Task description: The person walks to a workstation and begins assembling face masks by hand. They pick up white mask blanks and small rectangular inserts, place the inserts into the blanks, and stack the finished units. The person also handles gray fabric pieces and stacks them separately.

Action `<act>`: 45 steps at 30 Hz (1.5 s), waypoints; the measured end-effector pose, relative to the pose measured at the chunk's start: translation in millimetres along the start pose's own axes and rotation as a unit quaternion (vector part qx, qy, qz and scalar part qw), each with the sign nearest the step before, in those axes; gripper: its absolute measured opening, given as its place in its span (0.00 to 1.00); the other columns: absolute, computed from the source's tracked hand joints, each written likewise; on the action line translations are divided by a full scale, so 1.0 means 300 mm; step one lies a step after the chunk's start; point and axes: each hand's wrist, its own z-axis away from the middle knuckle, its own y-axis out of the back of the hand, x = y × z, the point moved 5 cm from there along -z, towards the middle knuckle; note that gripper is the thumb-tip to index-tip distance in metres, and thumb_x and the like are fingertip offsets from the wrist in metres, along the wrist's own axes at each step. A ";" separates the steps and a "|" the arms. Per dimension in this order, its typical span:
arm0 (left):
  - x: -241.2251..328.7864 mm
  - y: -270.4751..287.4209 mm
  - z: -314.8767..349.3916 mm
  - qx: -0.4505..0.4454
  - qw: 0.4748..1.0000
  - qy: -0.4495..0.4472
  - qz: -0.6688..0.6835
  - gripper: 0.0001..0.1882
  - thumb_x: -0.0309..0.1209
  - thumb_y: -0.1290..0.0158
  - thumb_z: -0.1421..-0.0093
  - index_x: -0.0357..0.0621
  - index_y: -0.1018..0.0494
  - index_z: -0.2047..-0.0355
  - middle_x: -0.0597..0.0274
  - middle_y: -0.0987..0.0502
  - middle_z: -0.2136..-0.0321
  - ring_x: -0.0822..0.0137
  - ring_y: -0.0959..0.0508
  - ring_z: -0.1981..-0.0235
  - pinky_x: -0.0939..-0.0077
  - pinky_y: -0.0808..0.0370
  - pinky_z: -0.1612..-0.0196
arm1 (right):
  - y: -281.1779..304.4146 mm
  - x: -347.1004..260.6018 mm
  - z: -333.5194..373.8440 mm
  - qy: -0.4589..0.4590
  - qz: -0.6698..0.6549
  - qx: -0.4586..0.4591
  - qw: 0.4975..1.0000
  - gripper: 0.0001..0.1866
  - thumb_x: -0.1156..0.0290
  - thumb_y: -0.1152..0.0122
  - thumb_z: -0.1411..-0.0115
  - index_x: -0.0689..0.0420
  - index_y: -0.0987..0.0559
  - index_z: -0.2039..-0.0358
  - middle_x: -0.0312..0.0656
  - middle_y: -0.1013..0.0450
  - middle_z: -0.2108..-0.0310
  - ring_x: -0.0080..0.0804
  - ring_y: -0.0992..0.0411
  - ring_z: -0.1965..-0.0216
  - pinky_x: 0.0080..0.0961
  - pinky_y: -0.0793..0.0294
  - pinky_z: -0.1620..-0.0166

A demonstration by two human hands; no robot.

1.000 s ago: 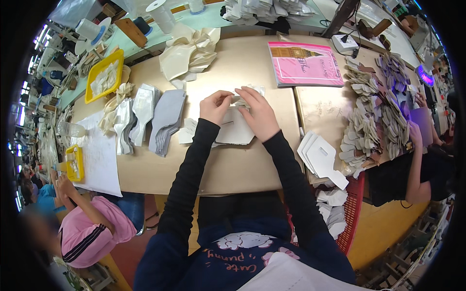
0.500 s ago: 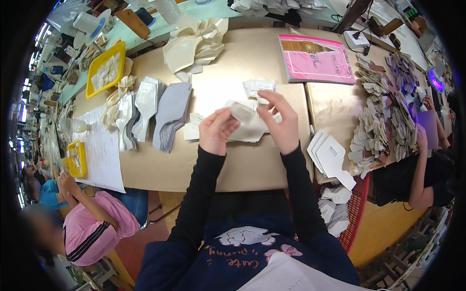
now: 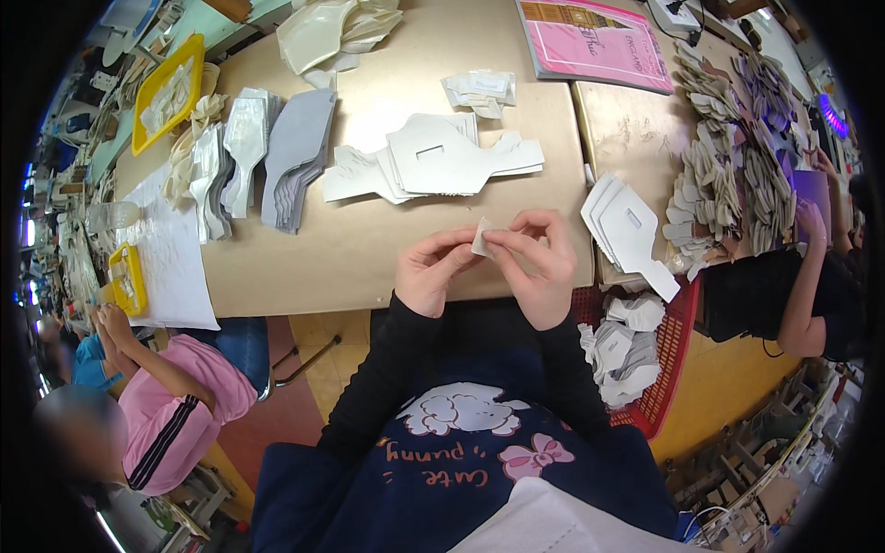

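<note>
Close to the table's near edge, my left hand (image 3: 433,267) and my right hand (image 3: 544,272) meet at the fingertips. Pinched between them is a small pale flat piece (image 3: 480,237), partly covered by my fingers. Beyond my hands lies a spread pile of white shaped pieces (image 3: 441,158), the top one with a rectangular slot. Farther back is a little stack of small pale patches (image 3: 484,89). To the right of my hands, another fanned stack of white slotted pieces (image 3: 627,221) reaches over the table edge.
Grey pieces (image 3: 297,152) and glossy white pieces (image 3: 247,147) stand in stacks at left, near a yellow tray (image 3: 140,138). A pink book (image 3: 595,46) lies at the back. A red basket (image 3: 678,369) holds white pieces. Seated people (image 3: 189,387) work at both sides.
My hands have come down toward my body, uncovering the white pile. My right hand, open before, now pinches the small pale piece along with my left. The view has shifted too.
</note>
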 end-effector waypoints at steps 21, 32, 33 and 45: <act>0.162 -0.135 0.066 -0.072 0.745 -0.377 -0.546 0.18 0.15 0.39 0.54 0.42 0.17 0.61 0.60 0.19 0.64 0.60 0.20 0.66 0.72 0.22 0.66 | 0.041 -0.025 0.066 -0.160 -0.122 -0.082 0.976 0.04 0.80 0.35 0.44 0.64 0.17 0.67 0.43 0.21 0.68 0.32 0.22 0.67 0.24 0.26 0.64; 0.154 -0.138 0.067 -0.072 0.752 -0.353 -0.552 0.18 0.16 0.36 0.56 0.42 0.17 0.62 0.59 0.19 0.65 0.62 0.19 0.66 0.74 0.22 0.64 | 0.043 -0.031 0.065 -0.140 -0.084 -0.077 0.984 0.03 0.79 0.35 0.46 0.63 0.19 0.70 0.43 0.23 0.71 0.37 0.24 0.67 0.29 0.27 0.64; 0.153 -0.137 0.066 -0.073 0.759 -0.351 -0.544 0.18 0.16 0.36 0.56 0.42 0.17 0.62 0.59 0.18 0.65 0.63 0.19 0.66 0.74 0.22 0.64 | 0.042 -0.032 0.065 -0.142 -0.085 -0.074 0.983 0.03 0.79 0.35 0.47 0.63 0.19 0.70 0.43 0.23 0.71 0.37 0.24 0.68 0.29 0.27 0.64; 0.052 -0.047 0.040 -0.032 0.970 -0.059 -0.235 0.08 0.17 0.42 0.42 0.34 0.19 0.62 0.56 0.18 0.64 0.66 0.19 0.64 0.75 0.21 0.59 | 0.038 0.027 0.083 -0.215 -0.137 -0.023 0.967 0.02 0.80 0.39 0.44 0.64 0.21 0.70 0.41 0.24 0.71 0.30 0.26 0.68 0.23 0.28 0.62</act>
